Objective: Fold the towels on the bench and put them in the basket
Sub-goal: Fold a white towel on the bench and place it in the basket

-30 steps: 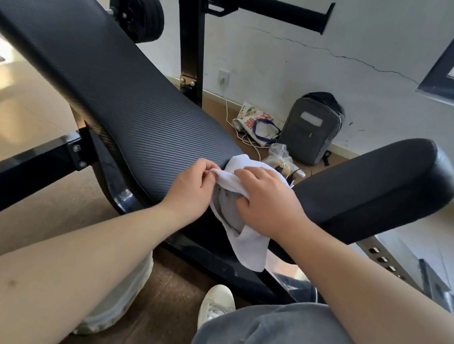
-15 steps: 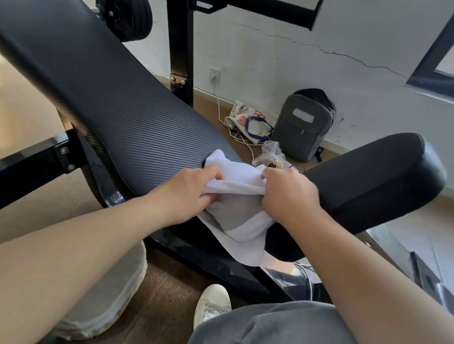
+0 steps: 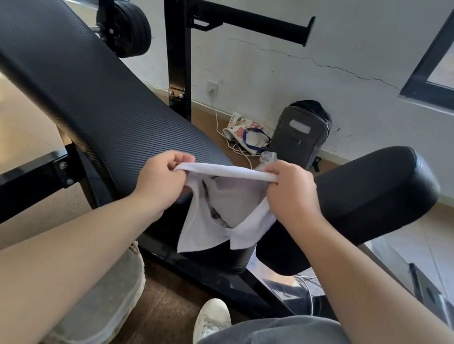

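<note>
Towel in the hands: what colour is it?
The towel is white, clearest in the head view.

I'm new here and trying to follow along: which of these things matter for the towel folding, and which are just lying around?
Part of the job:
white towel, held between left hand and right hand
black bench
pale basket under the left arm

Lying about:
grey backpack
printed bag
weight plate

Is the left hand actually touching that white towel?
Touching. The head view shows the left hand pinching the white towel at one end of its top edge.
</note>
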Demonstrator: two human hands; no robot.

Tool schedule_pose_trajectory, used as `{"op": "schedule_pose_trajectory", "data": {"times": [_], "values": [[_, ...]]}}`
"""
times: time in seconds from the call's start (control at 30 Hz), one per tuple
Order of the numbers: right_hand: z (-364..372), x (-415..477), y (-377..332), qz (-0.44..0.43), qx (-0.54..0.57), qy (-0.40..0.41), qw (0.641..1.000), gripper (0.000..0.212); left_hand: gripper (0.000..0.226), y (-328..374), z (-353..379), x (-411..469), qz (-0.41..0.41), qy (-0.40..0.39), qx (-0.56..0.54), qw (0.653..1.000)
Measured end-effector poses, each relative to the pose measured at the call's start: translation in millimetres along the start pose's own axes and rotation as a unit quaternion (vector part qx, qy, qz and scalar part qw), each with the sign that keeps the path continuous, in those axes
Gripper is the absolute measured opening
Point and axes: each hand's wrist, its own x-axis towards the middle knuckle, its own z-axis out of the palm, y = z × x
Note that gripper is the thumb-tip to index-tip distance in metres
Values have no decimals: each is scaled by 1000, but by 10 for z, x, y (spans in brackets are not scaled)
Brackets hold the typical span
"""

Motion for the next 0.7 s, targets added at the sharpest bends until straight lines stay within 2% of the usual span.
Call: {"op": "schedule_pose_trajectory", "data": {"times": [0.07, 0.1, 0.27, 0.37, 0.43, 0.47, 0.53, 0.6, 0.63, 0.7], "values": [[29, -11, -28, -55, 30, 20, 998, 35, 29, 148, 98, -20, -13, -19, -107, 994], [37, -18, -36, -62, 43, 20, 997, 34, 29, 201, 145, -35, -3, -31, -126, 991], [38, -60, -7, -42, 102, -6, 994, 31, 24, 176, 292, -114, 81, -125, 10, 989], [11, -83, 9, -60, 164, 1, 985, 31, 49, 125, 356, -157, 135, -179, 74, 972], [16, -102, -4, -89, 198, -4, 976, 30, 52, 120, 429, -193, 176, -162, 132, 962], [31, -112, -17, -105, 210, -9, 972, 30, 45, 120, 464, -201, 185, -138, 142, 963], [71, -126, -43, -145, 209, -12, 967, 28, 22, 137, 491, -185, 175, -96, 138, 970], [91, -141, -58, -191, 173, -14, 966, 29, 19, 129, 503, -136, 148, -79, 146, 975], [92, -147, -57, -210, 139, -25, 968, 36, 19, 128, 498, -115, 128, -76, 143, 979], [104, -152, -22, -215, 17, -78, 973, 70, 19, 143, 476, -97, 84, -53, 111, 989]]}}
